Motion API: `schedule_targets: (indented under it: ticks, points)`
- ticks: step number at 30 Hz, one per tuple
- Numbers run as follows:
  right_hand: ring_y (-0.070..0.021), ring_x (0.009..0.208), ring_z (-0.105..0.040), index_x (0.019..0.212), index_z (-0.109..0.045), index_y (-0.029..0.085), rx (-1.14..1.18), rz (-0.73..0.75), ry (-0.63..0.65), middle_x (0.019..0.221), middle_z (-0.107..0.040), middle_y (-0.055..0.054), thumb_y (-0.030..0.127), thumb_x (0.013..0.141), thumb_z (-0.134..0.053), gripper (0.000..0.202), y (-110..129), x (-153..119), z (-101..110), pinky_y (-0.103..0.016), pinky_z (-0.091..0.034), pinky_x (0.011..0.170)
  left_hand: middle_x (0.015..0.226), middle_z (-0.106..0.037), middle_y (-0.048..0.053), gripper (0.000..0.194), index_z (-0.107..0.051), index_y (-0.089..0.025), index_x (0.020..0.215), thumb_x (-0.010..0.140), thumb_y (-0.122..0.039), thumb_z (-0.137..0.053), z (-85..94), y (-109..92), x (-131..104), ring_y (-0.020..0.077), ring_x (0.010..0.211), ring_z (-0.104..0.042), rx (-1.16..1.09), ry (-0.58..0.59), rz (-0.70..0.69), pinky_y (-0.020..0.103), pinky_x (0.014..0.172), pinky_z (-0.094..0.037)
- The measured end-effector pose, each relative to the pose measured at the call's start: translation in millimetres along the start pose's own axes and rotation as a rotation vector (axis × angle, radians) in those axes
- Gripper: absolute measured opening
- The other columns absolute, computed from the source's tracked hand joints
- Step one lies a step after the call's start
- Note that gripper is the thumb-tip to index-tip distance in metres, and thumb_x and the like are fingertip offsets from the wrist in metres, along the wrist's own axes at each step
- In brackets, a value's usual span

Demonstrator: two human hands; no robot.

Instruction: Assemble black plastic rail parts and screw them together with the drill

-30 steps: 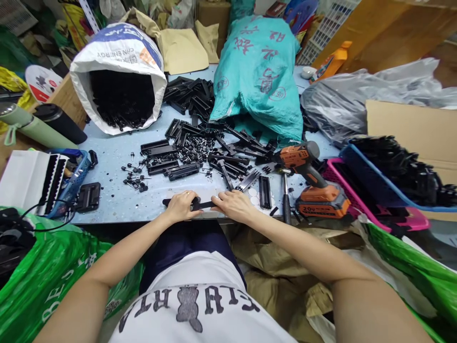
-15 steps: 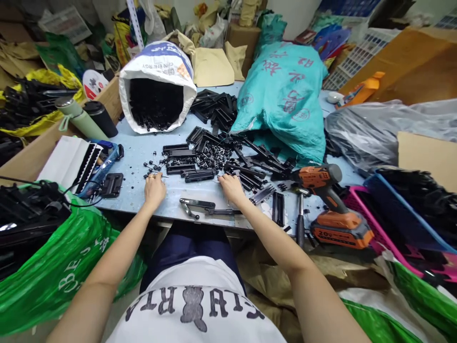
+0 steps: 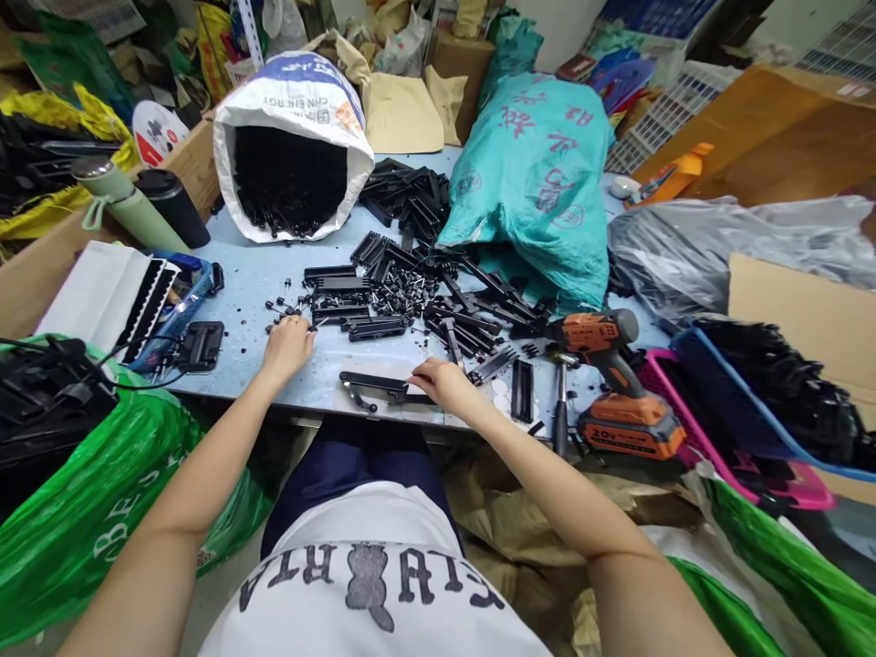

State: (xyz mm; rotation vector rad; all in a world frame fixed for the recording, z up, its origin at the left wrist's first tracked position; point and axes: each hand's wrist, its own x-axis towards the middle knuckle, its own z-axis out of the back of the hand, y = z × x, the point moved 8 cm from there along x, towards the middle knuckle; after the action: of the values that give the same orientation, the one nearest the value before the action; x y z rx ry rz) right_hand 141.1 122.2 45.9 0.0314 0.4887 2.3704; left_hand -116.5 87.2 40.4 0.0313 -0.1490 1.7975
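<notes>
My left hand [image 3: 288,347] rests on the bench beside scattered black-headed screws [image 3: 279,306]. Its fingers are curled together, and what they hold is hidden. My right hand [image 3: 446,383] is pinched at the right part of a black hinged arm [image 3: 373,381] with a curved lever, lying near the front edge. Anything between those fingertips is too small to make out. Beyond the hands lies a heap of loose screws [image 3: 403,290] among black slotted plastic bars [image 3: 376,328].
An orange cordless drill [image 3: 595,333] and a hammer [image 3: 561,411] lie to the right. A white sack [image 3: 291,105] of black parts and a teal sack [image 3: 534,182] stand behind. A blue basket [image 3: 205,283] is at left, with a pink basket [image 3: 663,383] at far right.
My right hand has moved from the edge of the screw heap down toward me to the hinged arm. My left hand stays by the scattered screws. The view has shifted slightly.
</notes>
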Motion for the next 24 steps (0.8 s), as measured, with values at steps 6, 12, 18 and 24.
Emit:
schedule_targets:
  ticks: [6, 12, 18, 24]
  points:
    - [-0.0218, 0.081, -0.063, 0.093, -0.062, 0.009, -0.396, 0.048, 0.193, 0.089, -0.061, -0.016, 0.013, 0.09, -0.041, 0.022, 34, 7, -23, -0.027, -0.045, 0.067, 0.095, -0.062, 0.013, 0.022, -0.057, -0.013, 0.096, 0.087, -0.026, -0.042, 6.1, -45, -35, 0.027, 0.096, -0.055, 0.058, 0.289, -0.258, 0.034, 0.077, -0.041]
    - [-0.0217, 0.081, -0.063, 0.103, -0.054, 0.013, -0.366, 0.005, 0.153, 0.093, -0.063, -0.013, 0.027, 0.094, -0.038, 0.023, 24, -4, -33, -0.027, -0.044, 0.066, 0.093, -0.065, 0.017, 0.026, -0.062, -0.01, 0.091, 0.08, -0.009, -0.04, 3.2, -80, -45, 0.027, 0.092, -0.059, 0.234, 0.446, -0.424, 0.036, 0.076, -0.04]
    - [-0.0222, 0.081, -0.064, 0.111, -0.052, 0.015, -0.283, 0.0, 0.08, 0.093, -0.065, -0.011, 0.035, 0.093, -0.041, 0.028, 16, -15, -34, -0.027, -0.043, 0.065, 0.088, -0.067, 0.02, 0.023, -0.066, -0.008, 0.082, 0.077, -0.005, -0.044, 10.9, -113, -44, 0.0292, 0.085, -0.06, 0.341, 0.491, -0.437, 0.041, 0.075, -0.036]
    - [-0.024, 0.087, -0.062, 0.137, -0.032, 0.008, -0.219, -0.008, -0.037, 0.099, -0.064, -0.015, 0.037, 0.092, -0.043, 0.054, 11, -17, -29, -0.031, -0.046, 0.072, 0.083, -0.067, 0.017, 0.019, -0.066, -0.009, 0.078, 0.075, -0.001, -0.048, 10.6, -117, -33, 0.025, 0.078, -0.063, 0.184, 0.384, -0.427, 0.037, 0.073, -0.04]
